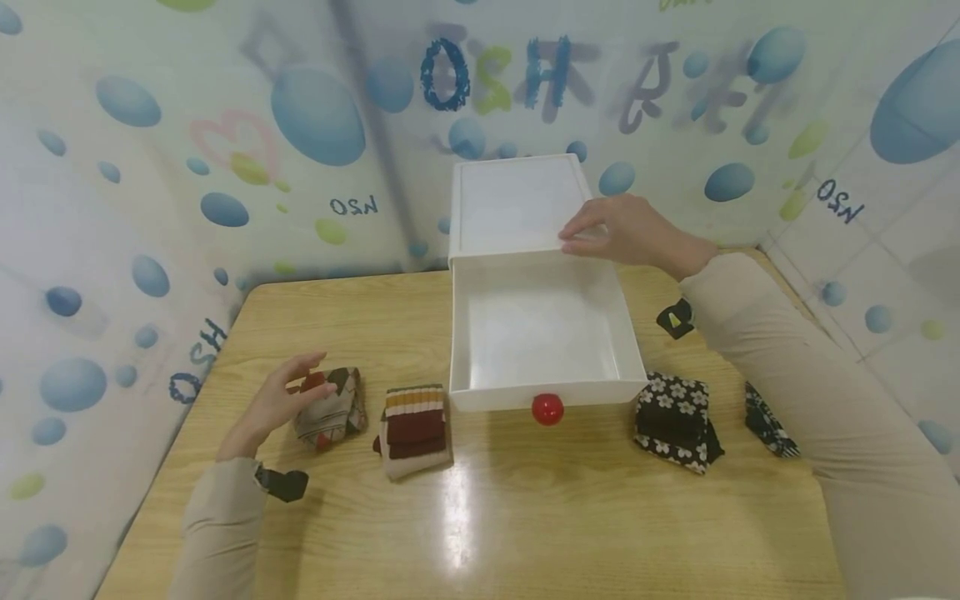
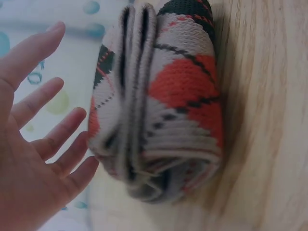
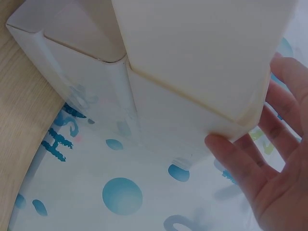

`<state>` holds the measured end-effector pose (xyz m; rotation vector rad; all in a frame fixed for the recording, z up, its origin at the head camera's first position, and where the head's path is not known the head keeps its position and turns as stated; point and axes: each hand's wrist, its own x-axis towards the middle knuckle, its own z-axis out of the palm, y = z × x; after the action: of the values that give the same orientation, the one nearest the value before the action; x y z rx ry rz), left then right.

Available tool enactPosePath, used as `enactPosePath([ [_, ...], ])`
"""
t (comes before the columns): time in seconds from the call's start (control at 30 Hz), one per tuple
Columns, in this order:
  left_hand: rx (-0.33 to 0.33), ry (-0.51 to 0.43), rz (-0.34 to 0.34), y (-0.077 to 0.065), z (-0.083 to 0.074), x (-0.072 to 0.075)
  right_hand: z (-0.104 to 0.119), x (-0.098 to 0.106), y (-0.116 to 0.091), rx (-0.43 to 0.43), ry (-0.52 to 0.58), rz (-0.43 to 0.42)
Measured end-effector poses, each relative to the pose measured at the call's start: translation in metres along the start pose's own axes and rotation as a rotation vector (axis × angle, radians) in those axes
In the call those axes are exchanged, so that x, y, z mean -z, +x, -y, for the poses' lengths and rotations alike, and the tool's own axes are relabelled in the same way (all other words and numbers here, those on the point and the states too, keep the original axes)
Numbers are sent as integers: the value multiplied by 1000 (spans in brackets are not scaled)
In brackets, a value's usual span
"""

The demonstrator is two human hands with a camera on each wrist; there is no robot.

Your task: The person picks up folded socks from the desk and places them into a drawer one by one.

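A white box (image 1: 548, 392) sits on the table, its lid (image 1: 517, 204) raised at the back and a round red knob (image 1: 547, 409) on its front. The inside shows bare white. My right hand (image 1: 618, 233) holds the lid at its right side; in the right wrist view, thumb and fingers (image 3: 281, 120) straddle a lid corner. At the left, my left hand (image 1: 277, 400) hovers beside a folded pair of argyle socks (image 1: 333, 408), grey, red and black. Its fingers (image 2: 53, 137) are spread and hold nothing, right at the socks' edge in the left wrist view.
Folded striped socks (image 1: 415, 432) lie just left of the box. Right of it are folded black socks with white flowers (image 1: 672, 421) and a dark patterned fabric piece (image 1: 768, 423), partly behind the right sleeve. A wall with blue dots (image 1: 318, 117) stands behind the table (image 1: 360, 533).
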<state>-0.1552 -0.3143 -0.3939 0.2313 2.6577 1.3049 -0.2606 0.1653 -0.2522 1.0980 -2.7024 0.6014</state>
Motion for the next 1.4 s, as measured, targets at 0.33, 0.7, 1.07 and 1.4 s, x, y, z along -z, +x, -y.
enactPosePath([
  [0.33,89,-51,21,-1,22,0,0,0,0,-10,14,8],
  [0.7,157,-49,44,-3,38,0,1,2,0,-29,19,24],
  [1.07,155,-53,51,-1,42,0,3,2,0,-50,30,38],
  [1.4,142,-59,7,-1,42,-2,3,2,0,-51,30,33],
])
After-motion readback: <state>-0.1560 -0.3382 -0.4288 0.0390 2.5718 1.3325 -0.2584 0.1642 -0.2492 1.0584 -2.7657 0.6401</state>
